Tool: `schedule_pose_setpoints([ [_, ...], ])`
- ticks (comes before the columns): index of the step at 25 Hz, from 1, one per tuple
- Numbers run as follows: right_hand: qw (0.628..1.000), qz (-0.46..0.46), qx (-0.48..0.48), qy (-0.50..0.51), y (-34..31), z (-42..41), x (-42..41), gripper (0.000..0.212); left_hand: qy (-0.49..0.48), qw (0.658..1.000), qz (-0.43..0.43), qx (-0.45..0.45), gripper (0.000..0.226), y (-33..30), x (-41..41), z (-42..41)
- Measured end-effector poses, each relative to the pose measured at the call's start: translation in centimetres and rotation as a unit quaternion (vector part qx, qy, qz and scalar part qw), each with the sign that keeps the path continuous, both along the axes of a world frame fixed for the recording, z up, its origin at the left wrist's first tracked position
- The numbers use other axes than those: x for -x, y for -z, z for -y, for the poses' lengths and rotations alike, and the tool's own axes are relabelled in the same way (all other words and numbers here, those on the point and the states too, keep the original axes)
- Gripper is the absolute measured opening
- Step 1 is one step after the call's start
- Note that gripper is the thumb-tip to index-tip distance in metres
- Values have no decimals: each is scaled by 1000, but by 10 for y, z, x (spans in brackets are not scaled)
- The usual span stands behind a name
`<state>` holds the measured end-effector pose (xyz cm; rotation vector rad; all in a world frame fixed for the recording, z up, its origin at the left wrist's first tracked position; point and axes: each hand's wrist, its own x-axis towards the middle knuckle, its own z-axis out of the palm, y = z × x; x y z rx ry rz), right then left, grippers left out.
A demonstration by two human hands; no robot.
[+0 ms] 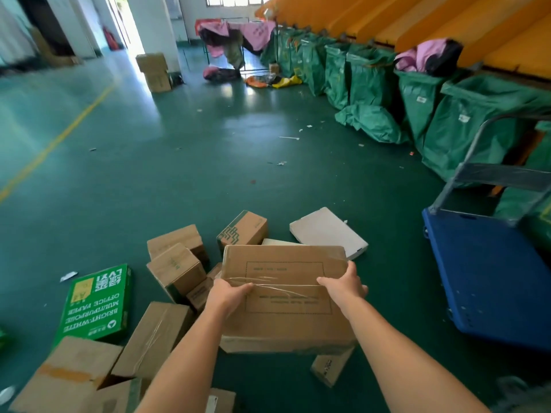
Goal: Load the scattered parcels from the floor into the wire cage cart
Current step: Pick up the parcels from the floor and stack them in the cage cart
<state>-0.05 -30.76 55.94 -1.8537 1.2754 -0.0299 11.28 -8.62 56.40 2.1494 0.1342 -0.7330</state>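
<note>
1. A person holds a large cardboard box [286, 296] in both hands above a scatter of parcels on a green warehouse floor [179, 162]. The left hand [228, 295] grips the box's left edge with the thumb laid over the top face; the right hand [343, 286] grips the right edge the same way.

2. The step in hand appears to be the carry: one parcel is held up, clear of the pile, and has not been set down anywhere.

3. No wire cage cart is visible. The nearest carrier is a blue trolley [489, 281] with a grey handle, well off to the right of the right hand. Judging from this, the next move calls for a turn to the right with the box kept level and both grips firm, then a lowering onto the load bed.

4. The box is flat, brown and wide, with a printed dashed frame on its top face and clear tape across the middle. One corner looks slightly crushed.

5. More parcels lie on the floor: small brown boxes [179, 260] just beyond the left hand, a green paper carton [95, 302] further left, and a flat white box [328, 232] beyond the right hand.
</note>
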Motion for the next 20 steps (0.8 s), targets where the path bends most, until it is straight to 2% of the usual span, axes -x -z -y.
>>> schedule_pose_setpoints([
  [5,999,-24,27,-19,16,13,96,91,12,997,16,-70,61,10,108,13],
  [8,998,-52,12,-30,27,8,143,93,14,995,2,-104,58,20,153,8],
  [13,994,-82,17,-74,35,-21,213,95,30,982,-55,-180,91,33,207,-17],
  [20,988,-128,24,-78,40,-70,326,91,119,952,-140,-244,93,44,294,-50],
])
